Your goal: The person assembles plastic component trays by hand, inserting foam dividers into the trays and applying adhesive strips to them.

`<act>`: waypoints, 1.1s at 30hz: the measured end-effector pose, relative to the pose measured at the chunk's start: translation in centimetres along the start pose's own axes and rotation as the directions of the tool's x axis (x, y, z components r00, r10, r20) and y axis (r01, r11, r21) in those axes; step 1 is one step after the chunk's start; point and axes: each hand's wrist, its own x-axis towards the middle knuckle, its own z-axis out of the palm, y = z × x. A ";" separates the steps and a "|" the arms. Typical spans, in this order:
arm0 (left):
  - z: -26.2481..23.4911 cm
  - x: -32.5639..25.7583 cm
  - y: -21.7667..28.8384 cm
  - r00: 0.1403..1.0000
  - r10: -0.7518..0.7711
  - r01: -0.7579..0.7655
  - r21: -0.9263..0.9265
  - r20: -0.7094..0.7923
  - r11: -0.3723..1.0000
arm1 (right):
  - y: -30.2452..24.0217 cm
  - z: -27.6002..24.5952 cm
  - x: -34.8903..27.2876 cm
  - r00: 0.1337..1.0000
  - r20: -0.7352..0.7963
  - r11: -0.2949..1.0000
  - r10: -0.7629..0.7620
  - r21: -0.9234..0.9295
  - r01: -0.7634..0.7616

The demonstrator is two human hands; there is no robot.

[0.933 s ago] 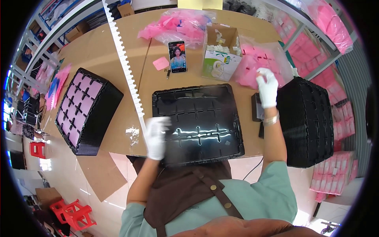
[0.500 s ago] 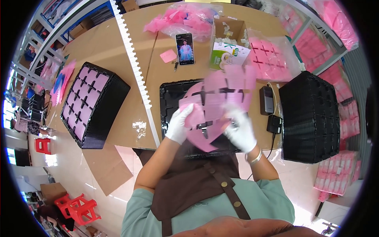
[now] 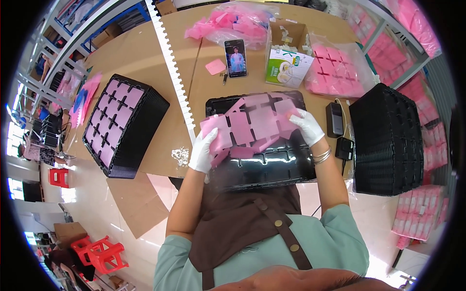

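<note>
Both my hands wear white gloves and hold a pink foam sheet [image 3: 252, 125] cut into joined squares. My left hand [image 3: 204, 150] grips its left edge and my right hand [image 3: 307, 125] grips its right edge. The sheet hangs tilted just above a black plastic tray [image 3: 272, 167] with moulded compartments, which lies on the brown table in front of me. Part of the tray is hidden under the sheet.
A stack of black trays [image 3: 124, 125] filled with pink foam stands at the left. A tall stack of black trays [image 3: 388, 138] stands at the right. Behind lie a phone [image 3: 236, 58], a small carton [image 3: 286, 60], pink foam sheets in bags [image 3: 335, 72] and a charger [image 3: 335, 119].
My right hand came back from the pink foam pile at the right. Both hands now hold a pink sheet, and it has dropped lower toward the tray.
</note>
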 end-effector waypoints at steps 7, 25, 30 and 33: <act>3.3 -2.8 4.5 0.947 0.132 -0.127 -0.034 0.292 0.991 | -4.6 1.7 -1.4 0.956 0.030 0.932 -0.293 0.233 0.279; 1.4 -10.1 6.0 0.797 0.234 -0.386 0.173 0.557 0.906 | -6.7 -1.5 -12.7 0.854 -0.028 0.840 -0.519 0.167 0.516; 2.5 -8.8 5.6 0.884 0.204 -0.311 0.204 0.420 0.928 | -5.1 -0.8 -11.5 0.873 -0.150 0.792 -0.464 0.371 0.484; 2.6 -9.5 6.5 0.834 0.205 -0.381 0.265 0.513 0.886 | -6.1 -1.5 -11.6 0.797 0.187 0.752 -0.575 0.505 0.424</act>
